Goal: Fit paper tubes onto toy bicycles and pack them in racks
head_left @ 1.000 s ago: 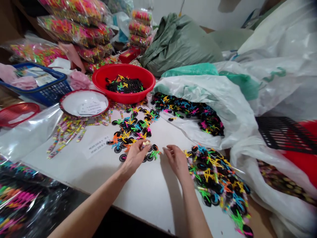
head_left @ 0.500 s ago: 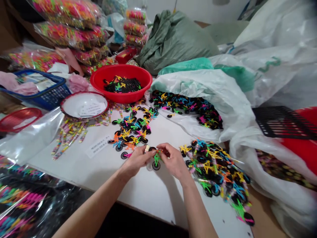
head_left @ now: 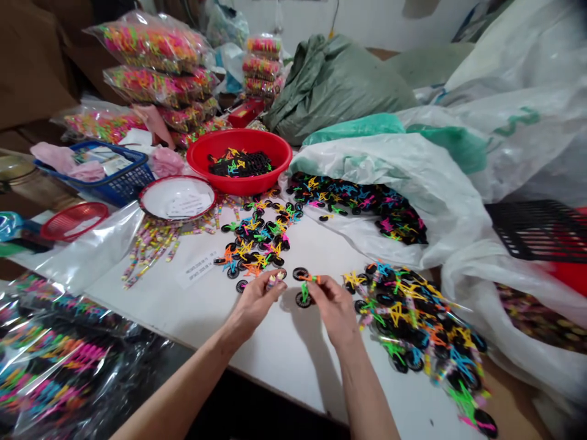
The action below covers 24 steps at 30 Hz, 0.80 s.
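My right hand [head_left: 334,302] pinches a toy bicycle [head_left: 303,294] with a green frame, black wheels and a bit of orange by the fingertips. It hangs just above the white tabletop [head_left: 183,305]. To its left, my left hand [head_left: 257,300] is closed around a few small candy tubes [head_left: 276,279] with pale ends showing; their length is hidden in the palm. A gap separates the two hands. Beyond my left hand lies a loose pile of coloured toy bicycles [head_left: 257,238]. Right of my right hand is a heap of toy bicycles with candy tubes [head_left: 413,318] among them.
A white sack [head_left: 440,177] spills more toy bicycles [head_left: 367,205] at the back. A red basin [head_left: 238,183], an enamel dish [head_left: 177,197] and a blue basket [head_left: 117,183] stand back left. Loose candy tubes [head_left: 149,247] lie before the dish. Filled plastic bags [head_left: 59,360] are at lower left.
My hands have moved apart; the green toy bicycle has left my left fingers and stays in my right hand, further right. The whole view has shifted slightly.
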Tool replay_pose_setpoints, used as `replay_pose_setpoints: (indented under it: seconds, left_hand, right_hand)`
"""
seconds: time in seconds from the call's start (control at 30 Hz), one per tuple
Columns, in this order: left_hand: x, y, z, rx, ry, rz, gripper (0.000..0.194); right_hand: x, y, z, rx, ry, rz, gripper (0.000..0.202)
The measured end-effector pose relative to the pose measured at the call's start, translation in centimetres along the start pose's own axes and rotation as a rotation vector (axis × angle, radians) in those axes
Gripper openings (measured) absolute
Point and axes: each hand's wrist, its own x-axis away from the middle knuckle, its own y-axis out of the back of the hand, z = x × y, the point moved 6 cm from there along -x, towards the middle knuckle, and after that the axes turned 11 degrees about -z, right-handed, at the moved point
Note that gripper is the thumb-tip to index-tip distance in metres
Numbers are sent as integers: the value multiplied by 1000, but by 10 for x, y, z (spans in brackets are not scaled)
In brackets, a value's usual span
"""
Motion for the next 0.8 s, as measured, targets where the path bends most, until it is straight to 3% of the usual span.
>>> replay_pose_setpoints:
  seconds: [0.07, 0.17, 0.4, 0.47, 0.6, 0.67, 0.73, 0.8]
  left_hand:
    - [3, 1, -5, -60, -37, 76, 38]
    - [7, 2, -11, -133, -76, 131, 33]
    - [8, 0, -8, -33, -44, 182, 29]
    - [8, 0, -4, -92, -76, 175, 27]
    - [13, 3, 5, -414, -241, 3, 21]
    - [18, 1, 10, -492, -260, -53, 21]
    - [22, -5, 13, -503, -226, -50, 23]
    - [24, -12, 10, -471, -193, 10, 21]
  right_hand:
    - [0, 3, 14, 48, 55, -18, 23]
    - [2, -7, 16, 140, 60, 64, 22]
    - [8, -20, -3, -57, -157, 209, 30]
    - [11, -21, -6, -75, -196, 230, 31]
    - [14, -20, -10, 184, -26, 49, 26]
    - [17, -24, -10, 353, 70, -26, 23]
    - [19, -23, -8, 442, 113, -30, 22]
    - [19, -2, 3, 497, 144, 3, 24]
